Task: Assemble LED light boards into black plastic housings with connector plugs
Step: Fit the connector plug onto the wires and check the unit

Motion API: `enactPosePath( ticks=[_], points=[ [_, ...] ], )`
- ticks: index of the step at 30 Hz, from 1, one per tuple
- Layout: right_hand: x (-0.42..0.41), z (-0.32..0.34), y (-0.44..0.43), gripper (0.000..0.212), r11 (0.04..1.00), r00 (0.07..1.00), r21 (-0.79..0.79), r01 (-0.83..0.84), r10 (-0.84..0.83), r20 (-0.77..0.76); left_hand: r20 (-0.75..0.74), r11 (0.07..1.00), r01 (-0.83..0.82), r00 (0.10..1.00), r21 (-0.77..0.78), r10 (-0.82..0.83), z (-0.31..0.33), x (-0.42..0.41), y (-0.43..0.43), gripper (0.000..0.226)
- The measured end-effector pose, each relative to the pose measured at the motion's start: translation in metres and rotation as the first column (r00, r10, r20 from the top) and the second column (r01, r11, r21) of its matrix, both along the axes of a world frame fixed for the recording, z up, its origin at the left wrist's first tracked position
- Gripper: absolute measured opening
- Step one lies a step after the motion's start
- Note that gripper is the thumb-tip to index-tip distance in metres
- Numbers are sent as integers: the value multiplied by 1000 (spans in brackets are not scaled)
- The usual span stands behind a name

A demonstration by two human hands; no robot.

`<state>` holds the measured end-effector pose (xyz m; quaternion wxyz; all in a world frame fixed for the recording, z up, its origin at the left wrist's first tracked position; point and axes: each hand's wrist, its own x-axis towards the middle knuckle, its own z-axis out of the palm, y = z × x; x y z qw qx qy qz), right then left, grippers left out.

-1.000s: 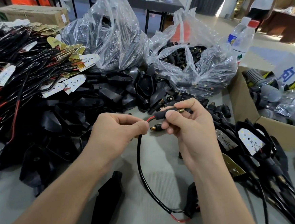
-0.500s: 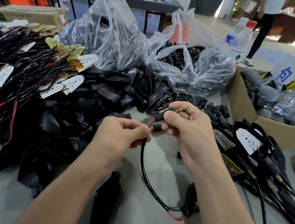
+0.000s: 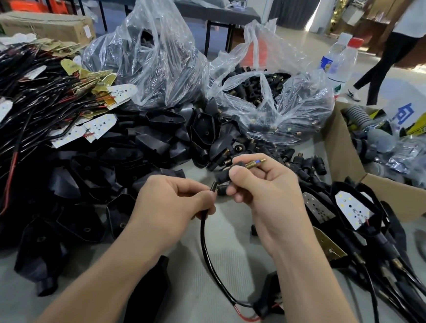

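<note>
Looks far from finished, judging by the big heap of empty black housings and the tangle of wired LED boards at left against a small cluster of finished units at right. Pinches, with the curled left hand, the free end of a black cable leading down to a housing lying on the table. Grips a connector plug in the curled right hand, just beside that cable end, seemingly not yet joined.

Two hands, two clear plastic bags, two bottles, two cardboard boxes, one person.
</note>
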<state>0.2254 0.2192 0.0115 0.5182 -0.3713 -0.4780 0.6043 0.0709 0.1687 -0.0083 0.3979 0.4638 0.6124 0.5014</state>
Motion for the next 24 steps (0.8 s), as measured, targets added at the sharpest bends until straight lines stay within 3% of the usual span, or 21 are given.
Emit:
enactPosePath(
  ticks=[3,7,10,14,19,24],
  points=[
    [-1,-1,0,13,998,998,-14,-58,59,39,-21,997,-66,998,43,66,2,-1,-2,20],
    [6,-2,3,15,995,995,-40,-90,91,36,-248,988,-108,960,107,132,5,-2,-4,32],
    [3,-6,3,16,993,996,-64,-94,94,-1,-326,978,-121,930,170,172,5,1,-7,36],
    [-5,-8,2,13,997,992,-11,-78,79,102,-449,956,-104,865,275,224,3,4,-15,36],
    [6,-7,6,9,997,991,-38,-66,70,110,-409,914,-212,842,347,351,1,6,-8,17],
    [9,-6,7,5,994,988,-37,-103,107,111,-327,929,-203,895,310,305,2,6,-8,28]
  ],
)
